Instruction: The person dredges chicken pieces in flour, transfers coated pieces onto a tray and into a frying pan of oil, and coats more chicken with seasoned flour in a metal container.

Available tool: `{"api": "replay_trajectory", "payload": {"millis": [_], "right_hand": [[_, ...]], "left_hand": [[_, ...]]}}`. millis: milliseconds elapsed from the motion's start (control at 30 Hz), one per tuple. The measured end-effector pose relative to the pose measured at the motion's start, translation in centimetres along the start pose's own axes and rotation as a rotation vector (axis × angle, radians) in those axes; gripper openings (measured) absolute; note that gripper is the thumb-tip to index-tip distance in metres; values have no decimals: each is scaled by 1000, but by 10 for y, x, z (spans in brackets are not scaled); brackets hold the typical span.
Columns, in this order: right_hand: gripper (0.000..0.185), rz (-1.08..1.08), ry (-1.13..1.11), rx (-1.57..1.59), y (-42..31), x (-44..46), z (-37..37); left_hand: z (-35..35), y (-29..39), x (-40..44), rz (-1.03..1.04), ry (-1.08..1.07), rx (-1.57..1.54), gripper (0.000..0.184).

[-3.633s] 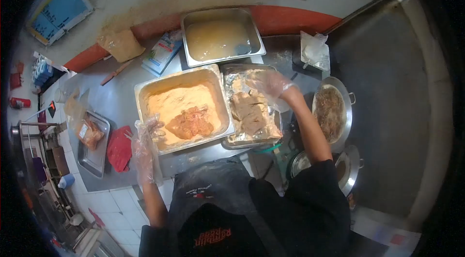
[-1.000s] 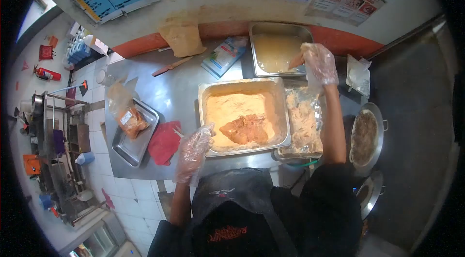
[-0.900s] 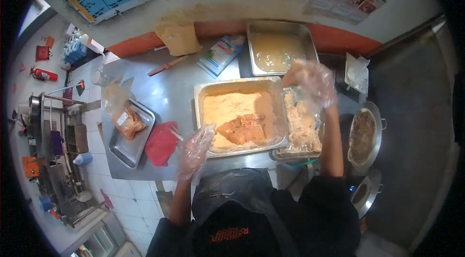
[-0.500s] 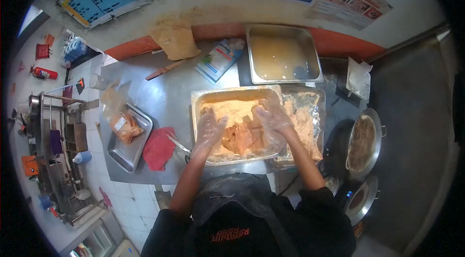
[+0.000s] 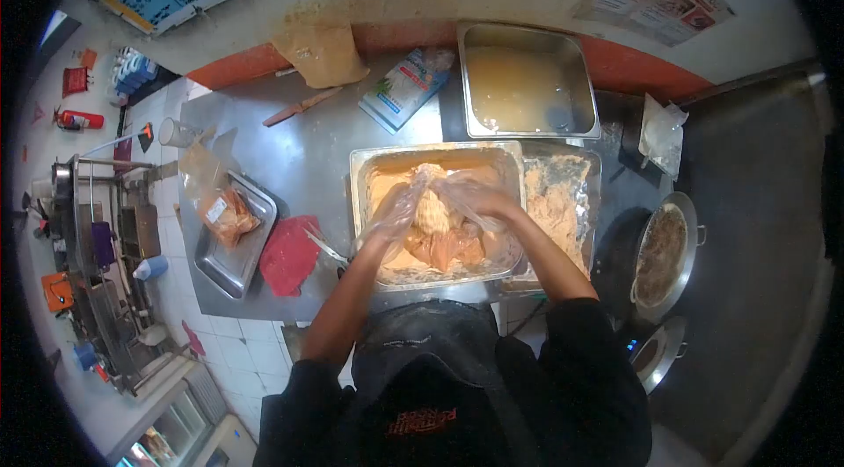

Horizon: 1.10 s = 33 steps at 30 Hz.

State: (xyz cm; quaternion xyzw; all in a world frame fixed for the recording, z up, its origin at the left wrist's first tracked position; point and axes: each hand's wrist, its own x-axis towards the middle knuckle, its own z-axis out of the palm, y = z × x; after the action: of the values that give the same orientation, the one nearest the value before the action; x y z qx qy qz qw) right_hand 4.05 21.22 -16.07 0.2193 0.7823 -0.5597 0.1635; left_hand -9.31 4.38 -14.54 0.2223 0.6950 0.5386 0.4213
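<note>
A metal pan (image 5: 358, 170) holds orange-tinted flour (image 5: 387, 178) and raw, marinated meat pieces (image 5: 447, 247), which look like chicken. My left hand (image 5: 400, 206), in a clear plastic glove, is cupped at the left of a heap of flour above the meat. From the right, my gloved right hand (image 5: 475, 198) curves around the same heap. The fingertips of both hands nearly meet at the top, with flour gathered between the palms. Some meat lies partly covered by flour below the hands.
Right of the pan is a floury tray (image 5: 563, 203); behind stands a deep pan of cloudy liquid (image 5: 527, 84). At left are a tray (image 5: 230, 278) with bagged meat (image 5: 230, 216), a red cloth (image 5: 290, 258), scissors (image 5: 325, 247) and a knife (image 5: 303, 106). Woks (image 5: 664, 256) stand far right.
Both hands have moved inward from the pan's sides and come together over the meat, gathering flour between them. The camera view has shifted slightly.
</note>
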Motion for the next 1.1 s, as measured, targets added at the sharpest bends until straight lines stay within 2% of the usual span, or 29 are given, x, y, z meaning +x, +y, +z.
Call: {"api": "replay_trajectory", "payload": {"millis": [67, 100, 133, 167, 200, 233, 267, 300, 333, 367, 433, 467, 500, 533, 567, 600, 667, 700, 767, 800, 867, 900, 967, 1033, 1100], "right_hand": [[53, 77, 39, 2, -32, -19, -9], [53, 156, 91, 9, -41, -24, -8], [47, 146, 261, -236, -36, -18, -4], [47, 148, 265, -232, -40, -11, -4], [45, 278, 69, -494, -63, -3, -8], [49, 403, -133, -756, -78, 6, -12], [49, 397, -124, -762, -76, 18, -14], [48, 297, -110, -682, -63, 31, -8], [46, 207, -107, -590, -45, 36, 7], [46, 213, -107, -581, -21, 29, 27], [38, 128, 194, -368, 22, 16, 47], [43, 10, -79, -354, 23, 25, 31], [43, 8, -91, -353, -4, 8, 20], [44, -4, -159, -375, -61, -22, -2], [47, -11, -229, -394, -88, -43, -13], [47, -10, -232, -392, -62, -44, -10], [46, -40, 87, -498, 7, -37, 2], [46, -41, 91, -499, 8, -33, 7], [44, 327, 47, -337, 5, -23, 22], [44, 323, 49, -338, 21, -24, 31], [47, -19, 212, -168, 62, -29, 58], [47, -23, 213, -171, 45, -32, 55], [51, 286, 294, 632, -15, -45, 44], [52, 339, 302, 597, 42, -45, 46], [54, 388, 305, 559, 62, -53, 40]], "left_hand": [[-28, 43, 2, -349, -228, 253, 63], [-29, 45, 5, -358, -227, 254, 63], [-27, 45, 7, -279, -201, 385, 62], [-25, 47, 9, -195, -173, 512, 62], [-21, 20, 21, -163, -122, 676, 62], [-16, 16, 22, -158, -120, 676, 62], [-9, 12, 25, -28, -87, 571, 61], [-5, 3, 26, 93, -62, 468, 60], [1, -50, 37, 178, -98, 390, 58], [6, -102, 47, 260, -140, 311, 57], [4, -57, 28, 199, -153, 207, 58], [-1, -42, 20, 166, -178, 183, 59], [-7, -27, 11, 132, -201, 160, 60], [-20, 31, -5, -56, -296, 394, 62], [-28, 62, -17, -251, -396, 624, 63], [-30, 47, -17, -255, -398, 622, 63], [-29, 9, -16, -59, -187, 767, 64], [-25, 11, -20, -55, -188, 768, 64], [-20, 17, -30, -341, -152, 749, 63], [-18, 5, -31, -338, -149, 750, 63], [-14, -41, -26, -219, -140, 275, 63], [-8, -55, -24, -216, -137, 275, 63], [6, -70, -20, -194, -74, 124, 62], [0, -44, -24, -162, -124, 50, 62], [-10, -27, -21, -129, -165, -24, 63]]}}
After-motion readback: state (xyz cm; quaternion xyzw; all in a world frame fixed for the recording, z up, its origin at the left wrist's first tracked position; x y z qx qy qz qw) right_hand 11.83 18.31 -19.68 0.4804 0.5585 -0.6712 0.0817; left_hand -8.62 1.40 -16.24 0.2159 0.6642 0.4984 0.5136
